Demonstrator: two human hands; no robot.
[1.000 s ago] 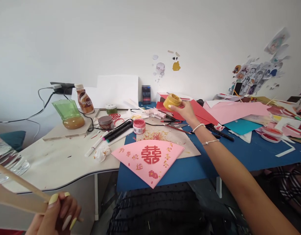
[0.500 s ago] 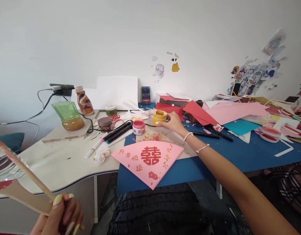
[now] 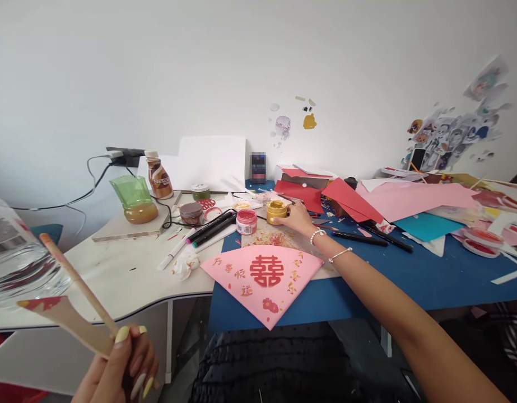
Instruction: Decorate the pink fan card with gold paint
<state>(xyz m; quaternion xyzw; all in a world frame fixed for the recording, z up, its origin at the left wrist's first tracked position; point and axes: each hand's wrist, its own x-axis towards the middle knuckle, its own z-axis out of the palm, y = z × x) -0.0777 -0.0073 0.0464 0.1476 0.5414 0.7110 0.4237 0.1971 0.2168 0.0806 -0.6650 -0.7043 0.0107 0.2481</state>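
My left hand (image 3: 124, 364) is closed around two wooden tools at the lower left: a thin round stick (image 3: 82, 285) with a stained tip, and a flat, blade-shaped wooden piece (image 3: 67, 322) with red and yellow paint on its end. My right hand (image 3: 298, 217) reaches forward and grips the side of an uncapped jar of yellow paint (image 3: 276, 214), which appears to rest on the paint-spattered sheet (image 3: 279, 238). Beside it stands an uncapped jar of pink-red paint (image 3: 246, 223). Nearer me lies a pink fan-shaped folded paper (image 3: 237, 268) with a red double-happiness character, flowers and gold-red lettering.
Black markers (image 3: 214, 229), a crumpled tissue (image 3: 186, 264) and a brown jar (image 3: 191, 214) lie left of the jars. A green container (image 3: 134, 196) and a coffee bottle (image 3: 159, 176) stand farther back. Red card (image 3: 353, 201) and pink paper (image 3: 413, 196) cover the right side.
My right hand has lowered the yellow paint jar beside the pink-red one, its fingers still on it. My left hand still holds both wooden tools. The whole view has shifted slightly.
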